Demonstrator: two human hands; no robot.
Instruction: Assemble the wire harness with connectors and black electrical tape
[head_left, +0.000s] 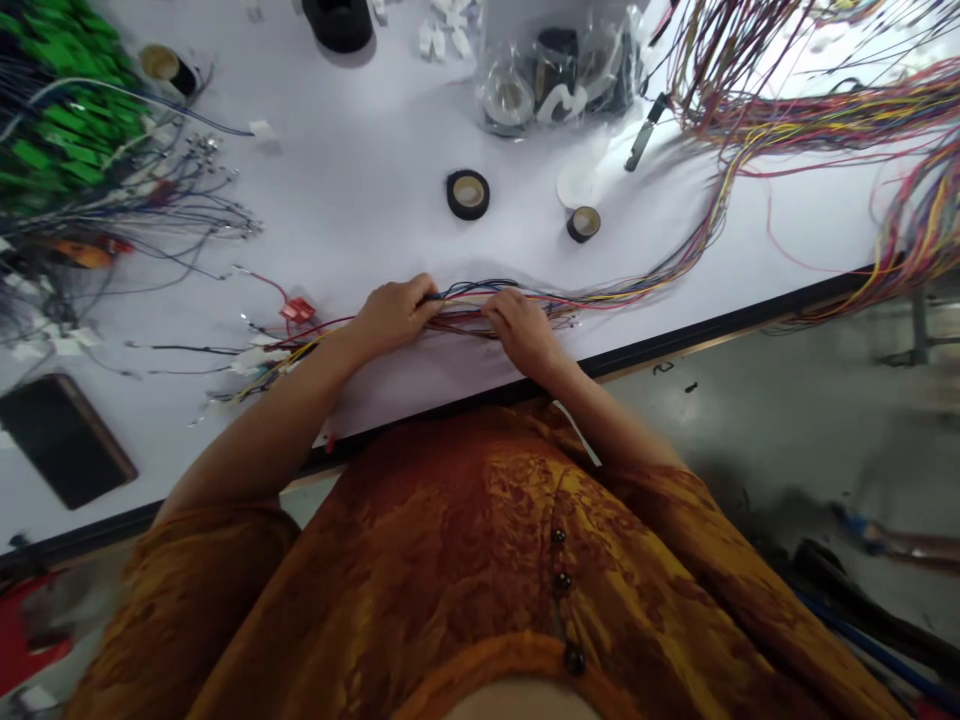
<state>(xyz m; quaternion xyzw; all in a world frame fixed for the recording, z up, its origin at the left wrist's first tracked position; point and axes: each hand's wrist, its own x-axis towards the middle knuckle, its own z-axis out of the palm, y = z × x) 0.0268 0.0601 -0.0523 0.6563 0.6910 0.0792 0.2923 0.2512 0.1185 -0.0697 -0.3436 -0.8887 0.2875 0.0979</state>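
A bundle of coloured wires (465, 297) lies across the white table (360, 190), running right toward a large mass of wires (787, 110). My left hand (394, 312) is closed around the bundle's left part. Just to its right, my right hand (521, 330) grips the same bundle with fingers curled over it. Left of my left hand the wires fan out to a red connector (298, 310) and white connectors (251, 360).
Black tape rolls (468, 194) (583, 223) lie behind my hands, with a bag of tape rolls (555, 75) farther back. A dark phone (64, 438) lies at the near left. Green connectors and thin leads (67, 130) fill the far left. The table edge (675, 345) runs along my body.
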